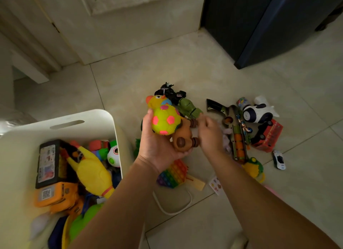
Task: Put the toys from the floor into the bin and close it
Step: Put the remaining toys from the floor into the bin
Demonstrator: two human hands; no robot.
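Yellow-green duck [165, 118] with pink spots, white bin [113, 126], perhaps red bus [271, 139].

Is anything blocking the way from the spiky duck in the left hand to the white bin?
Nothing visible does. The left hand holds the spiky duck in the air beside the white bin, whose top is open with no lid on it.

The pale tiled floor [167, 59] carries a white bin [104, 113] at the left and, to its right, a rainbow pop-it [172, 174], a red bus [269, 137] and a small white car [279, 159]. A card [215, 185] near the pop-it may be a sticker sheet.
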